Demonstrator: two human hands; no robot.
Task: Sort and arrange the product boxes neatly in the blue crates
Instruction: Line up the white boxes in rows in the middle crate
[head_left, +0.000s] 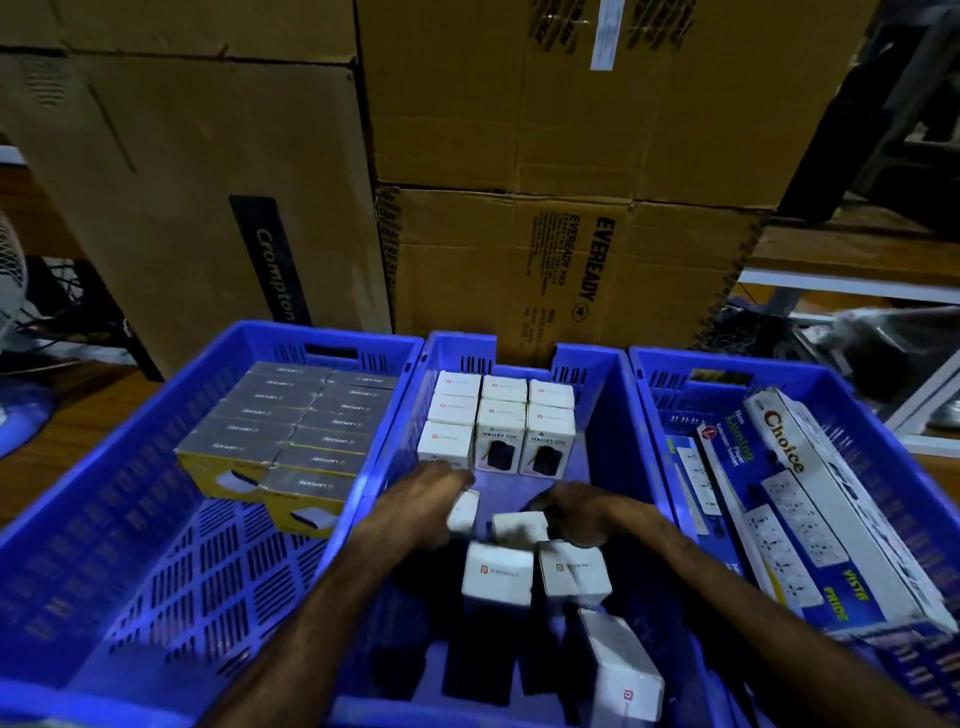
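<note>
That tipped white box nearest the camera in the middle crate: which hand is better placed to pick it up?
Probably the right hand: the tipped white box lies on its side of the middle crate.

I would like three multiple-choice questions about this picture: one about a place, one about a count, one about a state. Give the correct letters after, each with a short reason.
1. Where are both hands?
A. in the left crate
B. in the middle crate
C. in the right crate

2. How many blue crates stand side by side?
A. two
B. three
C. four

3. How do the white boxes nearest the hands lie?
A. loose and tilted
B. in one straight row
C. stacked on the grey boxes

Answers:
1 B: the left hand and right hand are both inside the middle crate.
2 B: the left crate, the middle one and the right crate show.
3 A: the loose white boxes lie at different angles, unlike the neat white rows behind them.
</note>
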